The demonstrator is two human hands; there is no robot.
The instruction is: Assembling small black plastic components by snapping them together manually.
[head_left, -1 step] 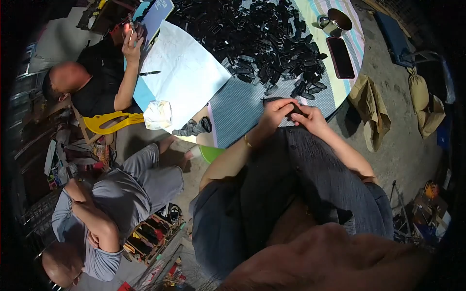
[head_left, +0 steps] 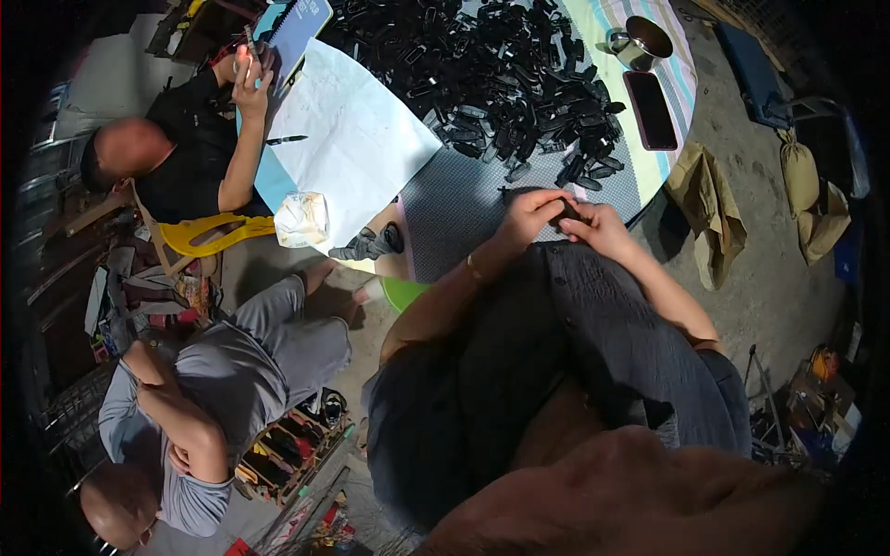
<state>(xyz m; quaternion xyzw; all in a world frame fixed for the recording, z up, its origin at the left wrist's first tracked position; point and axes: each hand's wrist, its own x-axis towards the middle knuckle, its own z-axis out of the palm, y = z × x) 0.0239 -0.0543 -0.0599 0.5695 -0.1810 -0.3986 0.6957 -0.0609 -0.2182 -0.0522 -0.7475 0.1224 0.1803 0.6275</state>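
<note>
Both hands at the bench's (head_left: 450, 218) near edge, right of its middle. Left hand (head_left: 530, 218) and right hand (head_left: 601, 232) meet over one small dark piece (head_left: 564, 211). Fingers of both clamped on it, thumbs and fingertips close together; piece mostly covered, so exact shape can't be told. Bangle (head_left: 475, 267) on left wrist.

Big pile of black pieces (head_left: 491, 79), small and elongated, fills the bench from the far edge to past the middle; its loose near end lies just beyond the hands. Smaller cluster of dark pieces (head_left: 369, 244) at the near-left edge, well apart from the pile.

White sheet (head_left: 357, 120) on the left part of the bench, one corner pointing at the pile, pen (head_left: 287, 140) on it. Notebook (head_left: 301, 32) at the far-left edge. Crumpled packet (head_left: 302, 221) at the left edge, near the small cluster. Metal cup (head_left: 640, 44) and dark-screened phone (head_left: 651, 110) along the right edge, cup farther off.

Co-worker in black (head_left: 199, 139) sits at the left edge, one hand raised with a slim item. Second person in grey (head_left: 232, 371) sits off the near-left side, arms folded. Brown paper bag (head_left: 709, 213) on the floor, right of the bench.
</note>
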